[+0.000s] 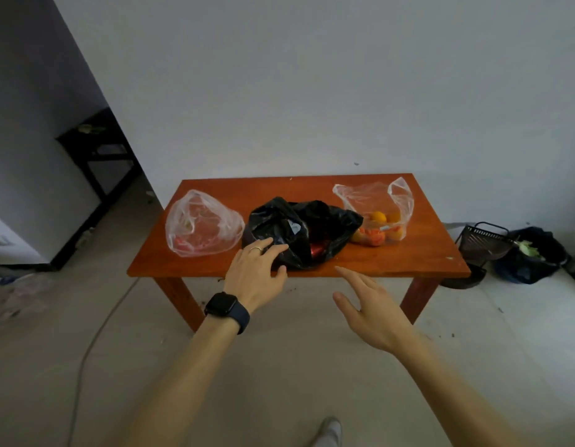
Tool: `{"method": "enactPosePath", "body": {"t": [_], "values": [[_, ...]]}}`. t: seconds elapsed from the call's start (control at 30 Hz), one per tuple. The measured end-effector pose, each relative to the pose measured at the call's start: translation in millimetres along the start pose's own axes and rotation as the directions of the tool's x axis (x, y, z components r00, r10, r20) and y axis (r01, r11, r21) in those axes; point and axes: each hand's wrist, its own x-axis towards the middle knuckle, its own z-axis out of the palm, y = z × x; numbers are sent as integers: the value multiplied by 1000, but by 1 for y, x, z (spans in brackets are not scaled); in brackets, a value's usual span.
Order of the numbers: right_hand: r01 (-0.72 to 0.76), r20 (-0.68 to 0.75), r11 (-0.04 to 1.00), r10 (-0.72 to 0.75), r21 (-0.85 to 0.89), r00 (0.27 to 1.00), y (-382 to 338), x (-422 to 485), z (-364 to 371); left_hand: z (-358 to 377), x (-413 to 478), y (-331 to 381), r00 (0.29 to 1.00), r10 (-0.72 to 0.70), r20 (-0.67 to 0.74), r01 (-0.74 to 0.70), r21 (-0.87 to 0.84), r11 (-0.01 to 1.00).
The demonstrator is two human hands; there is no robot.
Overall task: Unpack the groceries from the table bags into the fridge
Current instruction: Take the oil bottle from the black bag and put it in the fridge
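Three bags sit on a low red-brown table (pixel 424 253). A black plastic bag (pixel 324 224) lies in the middle, its mouth showing something red (pixel 318 250). To its left is a clear bag (pixel 204 224) with reddish contents. A second clear bag (pixel 381 214), on the right, holds oranges (pixel 378 217). My left hand (pixel 255 272), with a ring and a dark watch, rests its fingertips on the black bag's near left side, fingers spread. My right hand (pixel 370 308) hovers open just in front of the table's near edge, holding nothing. No fridge is clearly in view.
A dark wire basket (pixel 482 243) and a dark bag with green leaves (pixel 531 253) stand on the floor right of the table. A black stand (pixel 99 156) is at the back left by a doorway. A cable (pixel 96 340) runs across the floor on the left.
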Motion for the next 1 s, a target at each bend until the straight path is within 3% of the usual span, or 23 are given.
{"method": "enactPosePath", "body": {"t": [0.3,0.47,0.6,0.7,0.87,1.0], "values": [[-10,-2,998,10,69,1000,43,137,-4,5,173,3,993,71,91,-77,58,995],[51,19,998,-52,37,998,51,209,-7,27,260,1,967,100,235,-138,149,979],[92,86,992,-84,-89,993,60,259,6,54,320,-13,899,55,435,-170,232,958],[133,225,960,-77,-246,971,76,296,30,81,350,-27,808,-6,589,-190,270,944],[82,456,871,171,-485,873,112,340,69,127,381,-54,621,-78,780,-289,320,903],[-50,468,838,352,-544,810,141,362,87,161,395,-78,607,-41,794,-367,325,872]]}}
